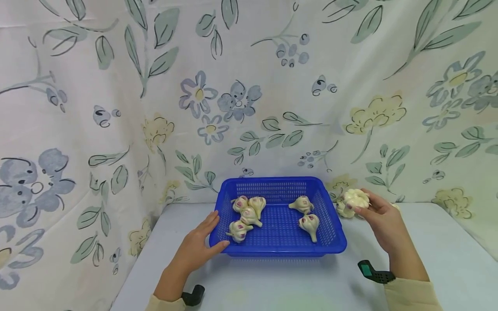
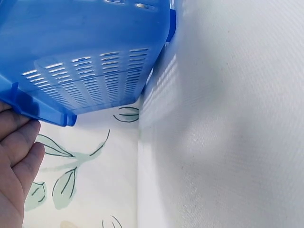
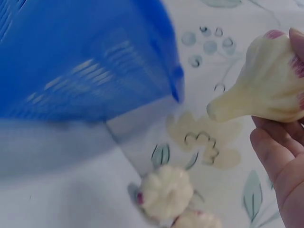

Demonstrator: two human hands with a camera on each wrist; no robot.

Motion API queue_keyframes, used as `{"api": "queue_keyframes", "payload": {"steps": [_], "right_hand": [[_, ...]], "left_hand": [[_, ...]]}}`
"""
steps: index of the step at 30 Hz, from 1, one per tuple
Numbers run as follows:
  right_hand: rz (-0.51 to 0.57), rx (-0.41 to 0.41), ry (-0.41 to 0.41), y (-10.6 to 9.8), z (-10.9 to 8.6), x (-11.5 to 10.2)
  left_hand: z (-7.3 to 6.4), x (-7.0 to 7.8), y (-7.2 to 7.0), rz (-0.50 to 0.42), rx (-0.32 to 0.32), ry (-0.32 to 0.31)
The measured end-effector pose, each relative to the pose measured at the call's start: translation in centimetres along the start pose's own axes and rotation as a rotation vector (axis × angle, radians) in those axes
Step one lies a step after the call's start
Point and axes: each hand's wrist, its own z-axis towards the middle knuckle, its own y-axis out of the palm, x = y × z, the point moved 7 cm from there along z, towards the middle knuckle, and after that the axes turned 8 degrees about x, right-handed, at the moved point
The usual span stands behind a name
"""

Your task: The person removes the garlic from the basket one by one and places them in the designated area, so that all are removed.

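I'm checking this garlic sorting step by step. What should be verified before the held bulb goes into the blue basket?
1. Right hand grips the garlic bulb: ok.
2. Left hand steadies the blue basket at its rim: ok.
3. Free floor space in the basket between the six bulbs: ok.
4. Path from bulb to basket unobstructed: ok.
5. Loose bulbs remain on the table: ok.
6. Firmness of the grip: cannot tell.

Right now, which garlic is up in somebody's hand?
The garlic bulb right of the blue basket, gripped by the right hand. The others lie in the basket or on the table.
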Motion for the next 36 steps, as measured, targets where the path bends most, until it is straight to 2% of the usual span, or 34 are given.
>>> {"api": "queue_keyframes", "payload": {"steps": [6,12,24,29,32,36], "right_hand": [[-0.075,0.019,0.045,-1.1,-0.6,2.0],[-0.150,0.043,0.125,-1.6,-0.9,3.7],[-0.063,0.062,0.215,-2.2,-0.8,6.6],[-0.141,0.069,0.261,-2.5,-0.9,8.0],[-0.190,0.067,0.260,-2.6,-0.8,8.4],[-0.218,0.073,0.211,-2.8,-0.7,8.3]], "left_hand": [[0.0,0.1,-0.1,-0.010,0.011,0.007],[0.0,0.1,0.0,-0.016,0.009,0.017],[0.0,0.0,-0.1,-0.011,-0.001,-0.008],[0.0,0.1,-0.1,-0.017,-0.004,-0.008],[0.0,0.1,-0.2,-0.023,-0.003,-0.007],[0.1,0.2,-0.1,-0.016,-0.001,0.004]]}}
